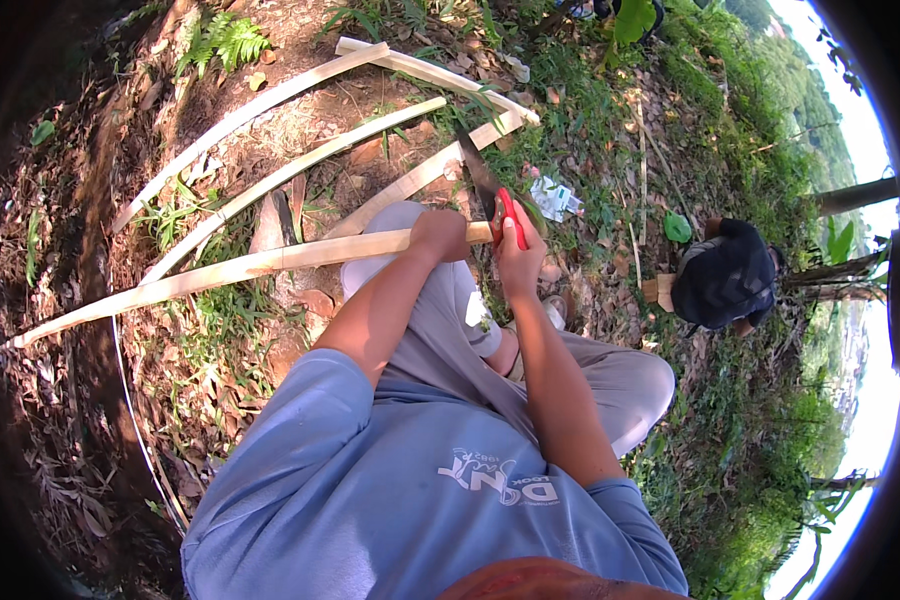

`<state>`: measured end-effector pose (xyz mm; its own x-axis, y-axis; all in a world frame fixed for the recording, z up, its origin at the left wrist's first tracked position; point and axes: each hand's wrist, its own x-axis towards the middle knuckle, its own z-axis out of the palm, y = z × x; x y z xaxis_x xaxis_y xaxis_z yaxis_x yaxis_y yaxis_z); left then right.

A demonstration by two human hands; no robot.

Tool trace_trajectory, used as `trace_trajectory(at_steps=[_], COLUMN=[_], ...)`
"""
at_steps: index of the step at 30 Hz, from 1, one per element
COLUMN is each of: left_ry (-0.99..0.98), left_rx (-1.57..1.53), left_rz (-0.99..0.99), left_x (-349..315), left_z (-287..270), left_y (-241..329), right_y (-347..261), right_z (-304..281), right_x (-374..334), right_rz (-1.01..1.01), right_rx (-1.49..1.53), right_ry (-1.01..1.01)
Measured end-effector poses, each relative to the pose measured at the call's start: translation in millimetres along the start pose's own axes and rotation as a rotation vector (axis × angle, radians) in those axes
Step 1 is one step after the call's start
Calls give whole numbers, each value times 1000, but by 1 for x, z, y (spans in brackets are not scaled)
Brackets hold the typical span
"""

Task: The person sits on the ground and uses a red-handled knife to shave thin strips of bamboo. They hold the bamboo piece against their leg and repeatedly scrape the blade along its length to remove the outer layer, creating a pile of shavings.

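A long pale wooden strip (240, 268) rests across my raised knee, its far end reaching to the left rim of the view. My left hand (440, 236) is wrapped round it near its right end. In my right hand (521, 252) is the red handle of a hand saw (484, 178). The dark blade points up and away from me. It passes close to the strip's right end; whether the teeth touch the wood I cannot tell.
More pale strips (300, 162) lie on the leafy ground ahead, some crossing at their ends. A crumpled white plastic packet (554, 198) lies right of the saw. Another person (726, 274) in dark clothes crouches at the right, near tree trunks (855, 196).
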<state>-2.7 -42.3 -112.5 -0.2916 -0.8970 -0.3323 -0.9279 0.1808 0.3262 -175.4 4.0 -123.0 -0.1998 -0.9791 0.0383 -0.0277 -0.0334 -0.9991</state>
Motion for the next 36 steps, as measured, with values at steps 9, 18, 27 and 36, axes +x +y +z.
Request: trace_trajectory(at_steps=[9, 18, 27, 36], left_ry=[-54, -110, -134, -151], left_rx=[-108, -136, -68, -172], left_rz=[13, -34, 12, -40], left_x=[5, 8, 10, 9], left_z=[4, 4, -2, -3], left_y=[-10, -10, -4, -12], right_y=[-70, -119, -20, -119], right_z=[-91, -109, -15, -109], right_x=[-135, -168, -14, -164], right_rz=[15, 118, -50, 277], right_rx=[-401, -473, -299, -359], right_ry=[-61, -136, -62, -66])
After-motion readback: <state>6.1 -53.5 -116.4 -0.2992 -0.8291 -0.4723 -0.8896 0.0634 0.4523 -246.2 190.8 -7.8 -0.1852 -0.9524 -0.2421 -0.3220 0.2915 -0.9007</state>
